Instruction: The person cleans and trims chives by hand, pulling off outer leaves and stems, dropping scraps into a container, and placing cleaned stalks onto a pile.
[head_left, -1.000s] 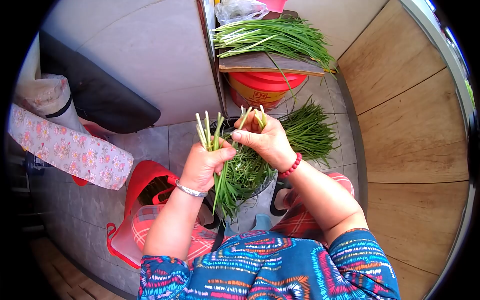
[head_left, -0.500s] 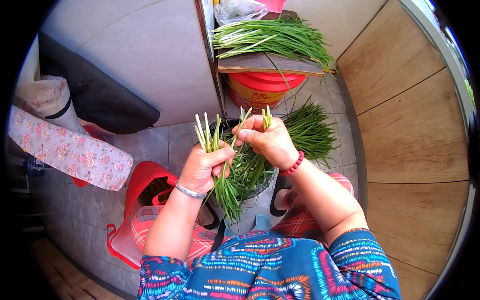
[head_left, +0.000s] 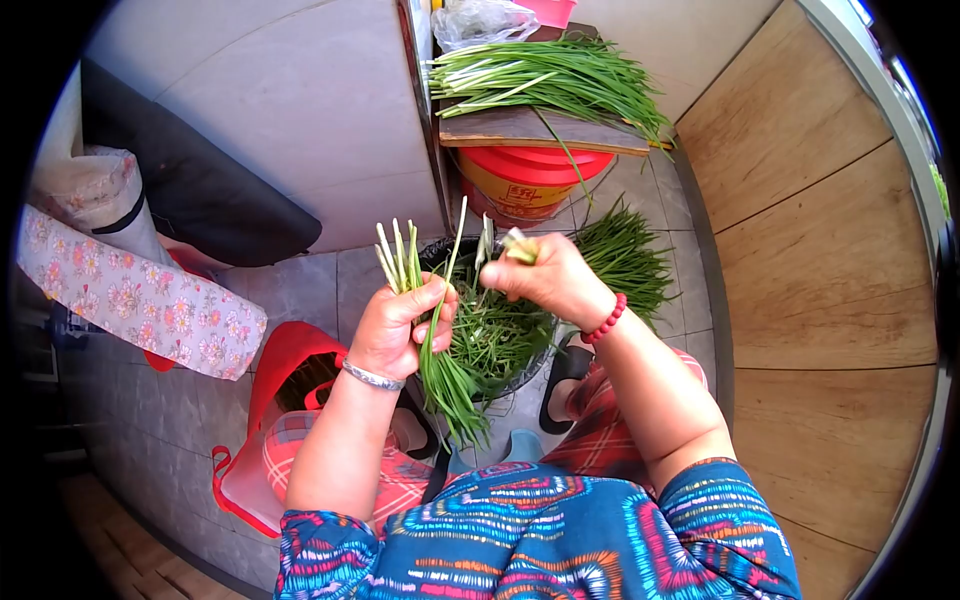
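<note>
My left hand is closed around a bunch of garlic chives, their pale stem ends pointing up and the green leaves hanging below. My right hand, a little blurred, is closed on a few short pale chive stalks that stick out at its top. A gap separates the two hands. Beneath them stands a round bin with a black liner, holding loose green chive scraps. An upright pale piece shows near the bin's far rim; I cannot tell what it is.
Long chives lie on a wooden board over a red bucket. More chives are on the tiled floor beside the bin. A red bag sits by my left leg, near a flowered cloth. Wooden panels stand at right.
My right hand has moved right, away from the left hand and the stalk it was pinching. That stalk now stands upright in my left hand's bunch, which shifted slightly left.
</note>
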